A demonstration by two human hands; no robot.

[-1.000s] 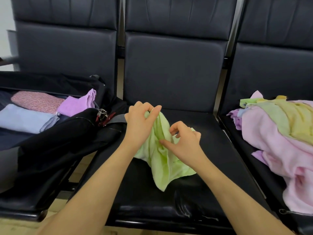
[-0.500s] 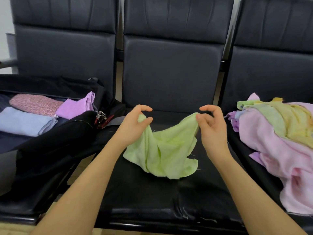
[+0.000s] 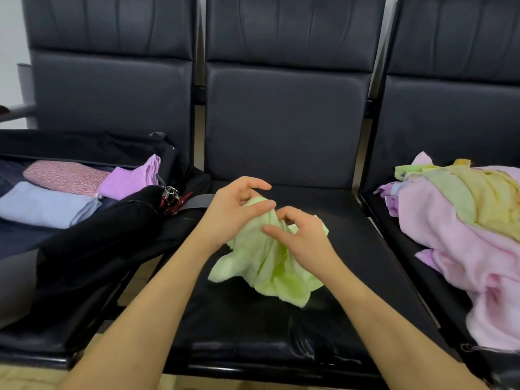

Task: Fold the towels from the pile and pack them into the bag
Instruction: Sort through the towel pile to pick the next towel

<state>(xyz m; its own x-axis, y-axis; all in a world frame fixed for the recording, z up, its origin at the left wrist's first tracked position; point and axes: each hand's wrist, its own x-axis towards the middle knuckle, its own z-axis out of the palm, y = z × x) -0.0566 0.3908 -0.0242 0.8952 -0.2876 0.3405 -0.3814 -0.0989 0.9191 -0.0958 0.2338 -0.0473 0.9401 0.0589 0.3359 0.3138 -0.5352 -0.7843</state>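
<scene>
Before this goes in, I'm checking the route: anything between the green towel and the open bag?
Nothing visible: both hands hold the crumpled light-green towel on the middle seat; the open black bag adjoins it.

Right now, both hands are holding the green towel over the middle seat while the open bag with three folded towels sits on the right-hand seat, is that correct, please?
Not quite. The bag with its three folded towels sits on the left-hand seat; the right-hand seat carries the unfolded pile. The rest stands: the left hand and right hand both hold the green towel over the middle seat, as the head view shows.

Green towel (image 3: pixel 267 266) bunched; pile (image 3: pixel 464 220) right; bag (image 3: pixel 84 240) left.
</scene>
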